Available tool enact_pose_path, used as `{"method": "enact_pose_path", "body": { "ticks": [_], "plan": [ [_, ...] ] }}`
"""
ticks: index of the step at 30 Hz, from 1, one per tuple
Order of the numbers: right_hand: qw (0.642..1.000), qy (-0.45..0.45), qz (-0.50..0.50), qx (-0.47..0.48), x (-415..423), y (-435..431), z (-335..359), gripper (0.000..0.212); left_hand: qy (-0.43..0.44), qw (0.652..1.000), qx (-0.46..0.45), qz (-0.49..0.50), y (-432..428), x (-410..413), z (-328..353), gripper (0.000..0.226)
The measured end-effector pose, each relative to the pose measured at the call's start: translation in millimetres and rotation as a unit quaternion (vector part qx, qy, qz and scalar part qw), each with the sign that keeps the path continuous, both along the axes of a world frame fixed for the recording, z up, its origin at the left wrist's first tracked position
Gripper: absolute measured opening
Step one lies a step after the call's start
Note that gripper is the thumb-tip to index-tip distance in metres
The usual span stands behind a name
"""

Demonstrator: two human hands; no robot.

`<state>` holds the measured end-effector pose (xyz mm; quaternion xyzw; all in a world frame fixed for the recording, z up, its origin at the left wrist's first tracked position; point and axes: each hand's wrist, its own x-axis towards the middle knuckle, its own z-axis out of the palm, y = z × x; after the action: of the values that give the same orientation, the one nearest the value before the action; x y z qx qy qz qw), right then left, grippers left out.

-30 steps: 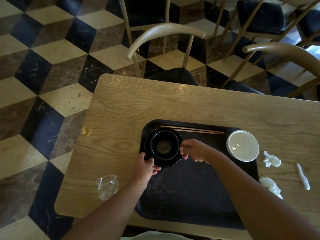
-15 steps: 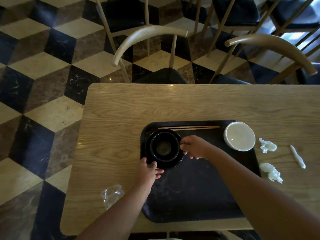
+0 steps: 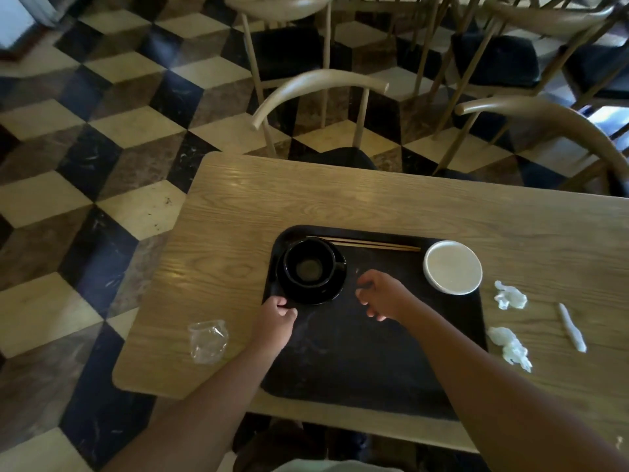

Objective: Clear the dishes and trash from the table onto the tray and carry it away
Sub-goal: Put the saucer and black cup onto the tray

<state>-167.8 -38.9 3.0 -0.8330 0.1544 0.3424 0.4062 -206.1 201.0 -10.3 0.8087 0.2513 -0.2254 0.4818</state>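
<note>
A café or restaurant dining room is indicated by several matching curved-back wooden chairs [image 3: 320, 86] set around a wood-grain worktop [image 3: 340, 199], a cube-patterned tiled floor [image 3: 112, 131], and a black serving tray [image 3: 357, 352] bearing used dishes.

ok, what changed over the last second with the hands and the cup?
The right hand let go of the black cup and drew back toward the person, now empty over the tray. The left hand slid slightly back to the saucer edge. Cup, chopsticks, white bowl, napkins and plastic wrapper stayed put.
</note>
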Motion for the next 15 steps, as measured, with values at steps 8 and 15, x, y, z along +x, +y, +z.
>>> {"method": "enact_pose_path", "body": {
  "ticks": [8,15],
  "plan": [
    [0.999,0.037,0.029,0.027,-79,-40,9,0.022,-0.068,0.981,0.103,-0.148,-7,-54,25,0.048],
    [0.999,-0.014,0.009,-0.027,-152,-66,17,0.013,-0.126,0.954,0.171,-0.21,-1,-97,44,0.036]
  ]
}}
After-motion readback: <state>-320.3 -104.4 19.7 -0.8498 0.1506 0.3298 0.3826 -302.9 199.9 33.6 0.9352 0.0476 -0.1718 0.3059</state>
